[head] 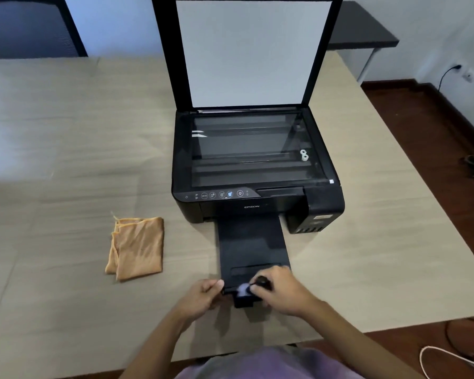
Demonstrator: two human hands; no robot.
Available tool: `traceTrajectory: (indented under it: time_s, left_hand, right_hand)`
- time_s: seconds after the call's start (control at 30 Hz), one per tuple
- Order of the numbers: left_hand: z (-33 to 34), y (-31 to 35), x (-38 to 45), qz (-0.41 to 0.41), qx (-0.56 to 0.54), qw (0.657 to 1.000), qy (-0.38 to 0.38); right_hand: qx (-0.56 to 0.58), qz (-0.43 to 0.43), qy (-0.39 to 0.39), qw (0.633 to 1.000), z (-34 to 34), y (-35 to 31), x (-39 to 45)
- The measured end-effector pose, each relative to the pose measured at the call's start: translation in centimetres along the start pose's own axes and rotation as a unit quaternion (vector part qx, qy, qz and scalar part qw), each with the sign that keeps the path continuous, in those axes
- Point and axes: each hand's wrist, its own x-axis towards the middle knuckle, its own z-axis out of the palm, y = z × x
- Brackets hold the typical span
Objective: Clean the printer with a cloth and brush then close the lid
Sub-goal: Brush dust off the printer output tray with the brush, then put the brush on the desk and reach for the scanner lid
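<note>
A black Epson printer (257, 170) stands on the table with its scanner lid (252, 50) raised upright, white pad facing me. Its output tray (252, 242) is pulled out toward me. At the tray's near end my right hand (281, 292) grips a small dark brush (262, 281) with pale bristles touching the tray's tip. My left hand (203, 295) pinches the tray's front left corner. A folded orange cloth (137, 247) lies on the table left of the tray, apart from both hands.
The beige table (66, 146) ends just right of the printer, with dark wooden floor (435, 127) beyond. A chair back (30, 26) stands at the far left. Cables (449, 359) lie on the floor at the lower right.
</note>
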Motion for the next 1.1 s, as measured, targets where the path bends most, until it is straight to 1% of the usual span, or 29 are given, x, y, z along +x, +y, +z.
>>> traceTrajectory:
  time_s: [0.07,0.1,0.13,0.17,0.2,0.27,0.3,0.33,0.37,0.43,0.47,0.5,0.53,0.57,0.63,0.67,0.7,0.77,0.83,0.87,0.9,0.93,1.0,1.03,1.07,1.1]
  left_hand:
    - [-0.1,0.3,0.2,0.011,0.023,1.0,-0.003]
    - [-0.1,0.4,0.3,0.013,0.028,1.0,-0.004]
    - [-0.1,0.4,0.4,0.013,0.027,1.0,-0.003]
    - [0.0,0.4,0.4,0.013,0.022,1.0,0.001]
    - [0.1,0.2,0.6,0.015,0.018,1.0,0.003]
    - [-0.1,-0.4,0.8,0.017,0.009,1.0,0.01]
    - [-0.1,-0.3,0.8,0.017,0.013,1.0,0.009]
    - [0.0,-0.2,0.8,0.017,0.019,1.0,0.006]
    - [0.0,-0.2,0.8,0.015,0.025,1.0,0.005]
    - [0.2,0.1,0.8,0.005,0.028,1.0,0.011]
    - [0.3,0.2,0.7,0.002,0.027,1.0,0.016]
    - [0.4,0.2,0.7,0.001,0.025,1.0,0.019]
    - [0.4,0.4,0.5,0.001,0.022,1.0,0.02]
    - [0.5,0.4,0.4,0.001,0.017,1.0,0.018]
    - [0.5,0.5,0.2,-0.001,0.005,1.0,0.02]
    - [0.4,0.8,0.0,-0.004,0.003,1.0,0.02]
    - [0.4,0.9,-0.1,-0.009,0.001,1.0,0.017]
    - [0.4,1.2,-0.4,-0.009,0.006,1.0,0.014]
    - [0.3,1.1,-0.6,-0.018,0.009,1.0,0.016]
    - [0.2,0.8,-0.6,-0.014,0.016,1.0,0.018]
    - [0.1,0.5,-0.7,0.0,0.027,0.999,0.022]
    - [0.0,0.4,-0.9,0.013,0.042,0.998,0.033]
    - [-0.7,0.3,-1.3,0.043,0.06,0.993,0.088]
    - [-1.2,0.5,-1.9,0.052,0.036,0.99,0.128]
    - [-1.6,1.1,-2.5,0.05,-0.013,0.986,0.156]
    - [-2.2,1.5,-3.0,0.032,-0.082,0.984,0.157]
  right_hand:
    - [-0.08,0.098,0.039,0.991,-1.8,2.7,-0.2]
    - [-0.107,0.129,0.058,0.984,-2.2,3.7,-0.2]
    - [-0.111,0.135,0.069,0.982,-2.1,3.7,-0.1]
    - [-0.108,0.107,0.07,0.986,-1.5,2.6,0.1]
    - [-0.087,0.062,0.051,0.993,-0.7,0.7,-0.1]
    - [-0.006,-0.028,-0.017,0.999,1.3,-2.8,-0.5]
    - [0.011,-0.042,-0.032,0.999,1.8,-3.3,-0.8]
    - [0.004,-0.031,-0.019,0.999,1.6,-2.7,-0.8]
    - [-0.03,-0.003,0.015,0.999,0.9,-1.2,-0.5]
    - [-0.087,0.105,0.069,0.988,-1.3,2.6,-0.2]
    - [-0.089,0.139,0.105,0.981,-2.1,4.0,-0.3]
    - [-0.076,0.144,0.142,0.976,-2.2,4.5,-0.4]
    - [-0.058,0.122,0.163,0.977,-2.0,3.9,-0.4]
    - [-0.041,0.085,0.151,0.984,-1.1,2.6,-0.3]
    - [-0.019,-0.002,0.069,0.997,1.6,0.0,-0.4]
    - [-0.036,-0.021,0.041,0.998,2.4,-0.9,-0.7]
    - [-0.07,-0.002,0.036,0.997,2.3,-0.8,-0.7]
    - [-0.132,0.102,0.079,0.983,-0.1,0.8,-0.3]
    - [-0.17,0.204,0.121,0.956,-3.1,2.4,-0.9]
    - [-0.179,0.214,0.149,0.949,-4.0,2.6,-1.2]
    - [-0.169,0.198,0.174,0.95,-4.4,2.2,-1.2]
    - [-0.136,0.166,0.196,0.957,-4.4,1.2,-1.0]
    - [-0.007,0.083,0.207,0.975,-3.1,-1.5,-0.3]
    - [0.061,0.04,0.197,0.978,-2.2,-3.3,0.2]
    - [0.103,0.007,0.179,0.978,-1.1,-5.2,0.6]
    - [0.134,-0.016,0.157,0.978,0.2,-6.7,1.2]
